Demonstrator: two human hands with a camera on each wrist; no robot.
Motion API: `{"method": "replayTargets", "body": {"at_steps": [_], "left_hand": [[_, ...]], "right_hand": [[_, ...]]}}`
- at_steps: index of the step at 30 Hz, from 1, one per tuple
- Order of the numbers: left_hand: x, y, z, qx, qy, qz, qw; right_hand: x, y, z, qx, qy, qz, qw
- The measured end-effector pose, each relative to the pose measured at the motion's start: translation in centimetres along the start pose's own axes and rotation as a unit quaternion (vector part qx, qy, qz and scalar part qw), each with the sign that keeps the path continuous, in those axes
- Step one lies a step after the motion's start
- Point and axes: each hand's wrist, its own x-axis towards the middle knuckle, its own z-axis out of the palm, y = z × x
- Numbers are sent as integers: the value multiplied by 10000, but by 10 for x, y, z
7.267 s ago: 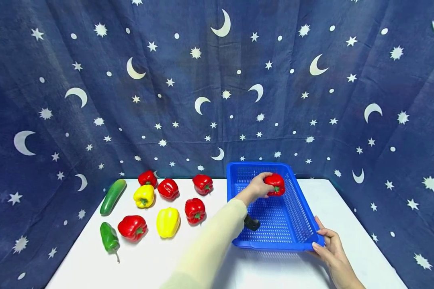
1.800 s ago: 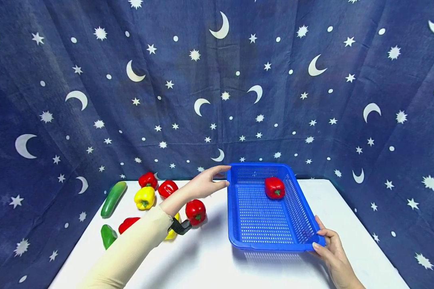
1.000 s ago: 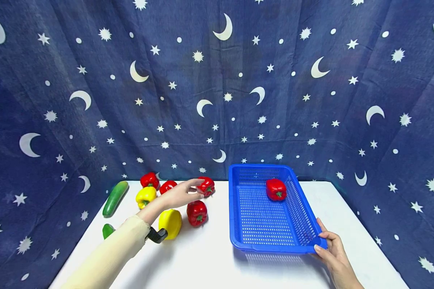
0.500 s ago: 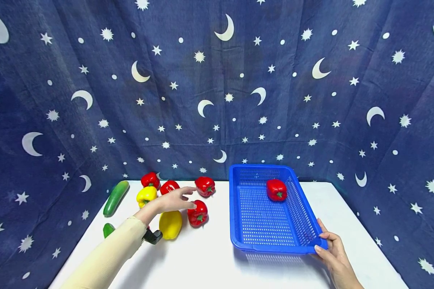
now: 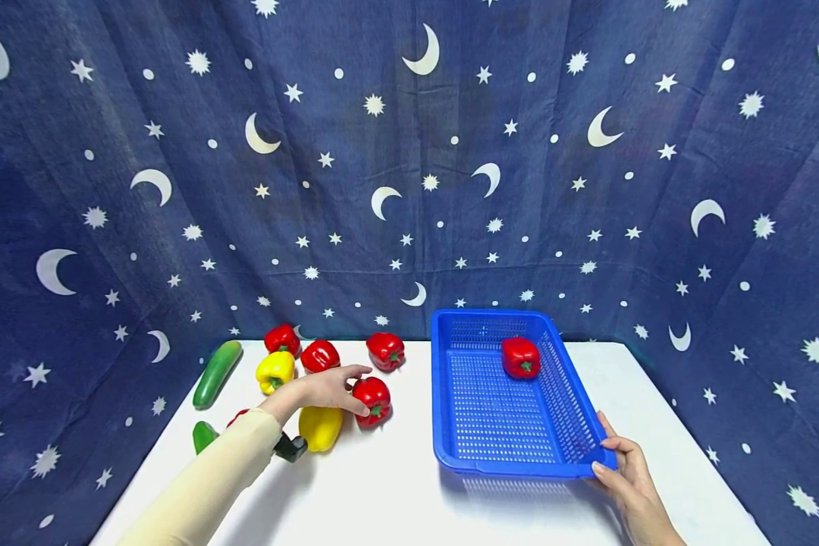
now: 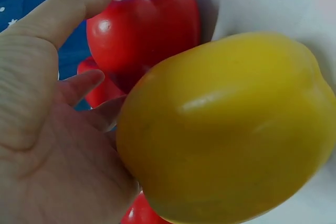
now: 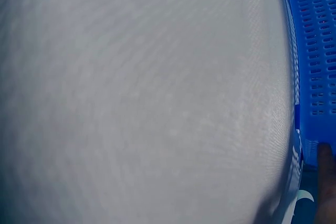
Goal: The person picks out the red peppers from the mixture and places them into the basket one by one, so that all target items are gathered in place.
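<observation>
The left hand (image 5: 327, 389) was spread at the left side of a red bell pepper (image 5: 375, 400). The right hand (image 5: 632, 485) gripped the near right corner of a blue perforated basket (image 5: 505, 468) containing a second red bell pepper (image 5: 521, 357). A cucumber (image 5: 217, 374) lay at far left.

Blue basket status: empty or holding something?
Not empty: in the head view, one red pepper sits inside the blue basket, toward its far right side.

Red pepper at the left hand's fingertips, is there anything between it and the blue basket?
Nothing visible stands between the red pepper at the left hand and the blue basket; only the basket's near side wall would probably need clearing.
</observation>
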Motion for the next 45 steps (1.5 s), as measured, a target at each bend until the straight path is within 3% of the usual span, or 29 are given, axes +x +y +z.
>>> {"method": "replayTargets", "body": {"at_steps": [8, 24, 35, 45], "left_hand": [[4, 0, -2, 380, 55, -85, 9992], [9, 1, 1, 445, 20, -224, 9988], [15, 8, 3, 408, -90, -70, 9991], [22, 23, 15, 153, -234, 136, 9995]], "right_hand": [[0, -2, 3, 32, -25, -39, 10000], [1, -4, 3, -37, -7, 13, 10000], [2, -3, 3, -7, 89, 138, 9999], [1, -1, 3, 2, 42, 82, 10000]]}}
